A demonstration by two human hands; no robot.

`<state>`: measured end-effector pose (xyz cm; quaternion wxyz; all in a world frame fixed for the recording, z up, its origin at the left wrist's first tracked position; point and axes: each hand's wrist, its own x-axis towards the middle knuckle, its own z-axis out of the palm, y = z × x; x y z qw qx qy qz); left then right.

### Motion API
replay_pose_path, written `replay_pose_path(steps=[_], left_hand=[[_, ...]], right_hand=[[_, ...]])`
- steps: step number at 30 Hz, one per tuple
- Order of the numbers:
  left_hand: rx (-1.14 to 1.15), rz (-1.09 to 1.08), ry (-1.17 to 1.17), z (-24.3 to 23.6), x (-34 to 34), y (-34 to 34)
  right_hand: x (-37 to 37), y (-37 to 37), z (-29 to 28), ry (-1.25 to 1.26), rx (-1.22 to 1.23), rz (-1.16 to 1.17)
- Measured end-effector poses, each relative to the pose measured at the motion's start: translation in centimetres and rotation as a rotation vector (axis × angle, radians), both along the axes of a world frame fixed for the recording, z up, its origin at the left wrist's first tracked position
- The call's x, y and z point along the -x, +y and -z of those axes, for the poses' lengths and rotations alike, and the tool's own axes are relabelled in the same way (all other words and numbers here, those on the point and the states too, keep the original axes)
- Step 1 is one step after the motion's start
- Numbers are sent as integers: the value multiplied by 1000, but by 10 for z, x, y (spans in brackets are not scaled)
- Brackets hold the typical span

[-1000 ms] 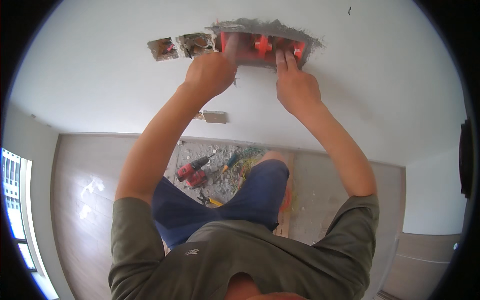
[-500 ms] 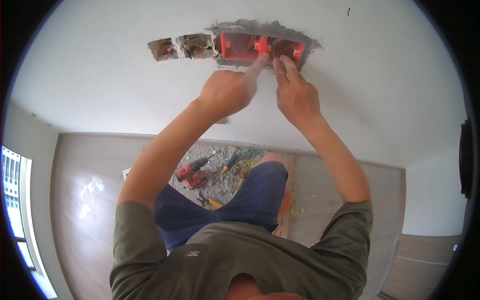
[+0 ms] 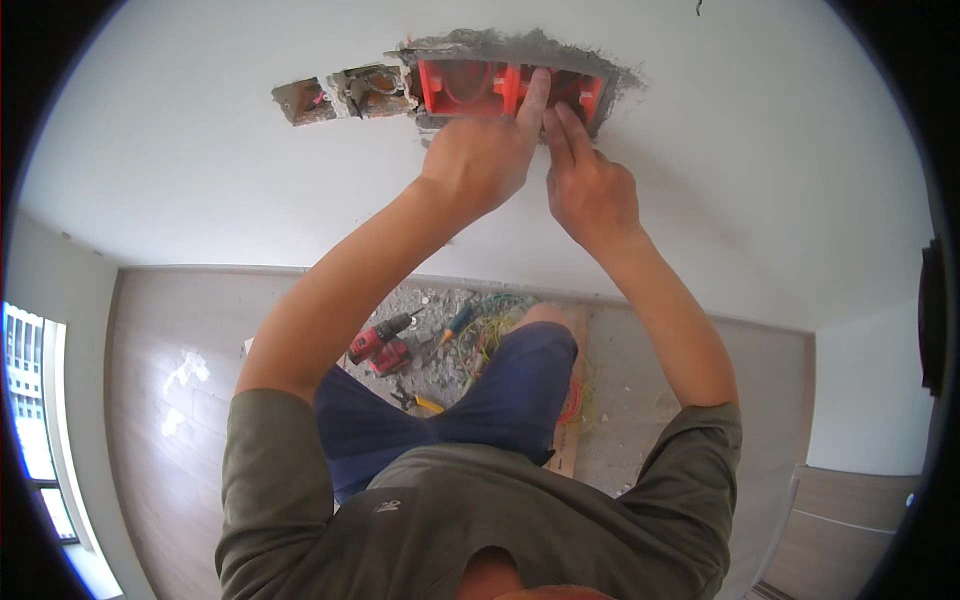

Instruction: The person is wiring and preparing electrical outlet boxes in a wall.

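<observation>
Two joined red electrical back boxes (image 3: 465, 108) sit in a rough grey mortar surround in the white wall. My left hand (image 3: 482, 158) has its index finger stretched up into the right-hand box, with the other fingers curled. Beside it, my right hand (image 3: 592, 195) has two fingers extended, their tips at the lower edge of that same box. I see nothing held in either hand, though the right thumb is hidden. Thin wires show as a loop in the left box; those in the right box are mostly covered by my fingers.
Left of the boxes are two rough-cut wall holes (image 3: 372, 92) with wires inside. Below, a red cordless drill (image 3: 378, 338), a blue-handled screwdriver (image 3: 458, 322), yellow-handled pliers (image 3: 425, 402) and coiled wires (image 3: 485, 340) lie among rubble (image 3: 440, 308) on the floor.
My left index finger has moved from the divider between the boxes up into the right box. The right hand has stayed nearly in place. The view has shifted slightly.
</observation>
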<state>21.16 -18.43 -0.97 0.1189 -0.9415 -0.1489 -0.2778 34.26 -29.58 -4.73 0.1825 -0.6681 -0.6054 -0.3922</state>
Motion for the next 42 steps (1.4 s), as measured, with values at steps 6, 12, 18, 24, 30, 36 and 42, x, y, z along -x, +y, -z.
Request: replay_pose_path(steps=[6, 12, 18, 24, 30, 36, 42], left_hand=[[33, -70, -1, -3, -14, -1], [399, -36, 33, -23, -26, 0], [353, -155, 87, -18, -39, -7], [206, -152, 61, -16, -18, -11], [302, -82, 73, 3, 18, -20], [378, 21, -350, 34, 54, 5], [363, -78, -266, 36, 51, 10]], right_hand=[[-4, 2, -7, 99, 5, -35], [-10, 5, 2, 196, -11, -67], [-10, 15, 4, 179, -86, 16], [-4, 15, 1, 190, 56, 65], [-6, 5, 6, 226, -5, -59], [-3, 6, 13, 202, -134, -171], [7, 3, 16, 210, -158, -201]])
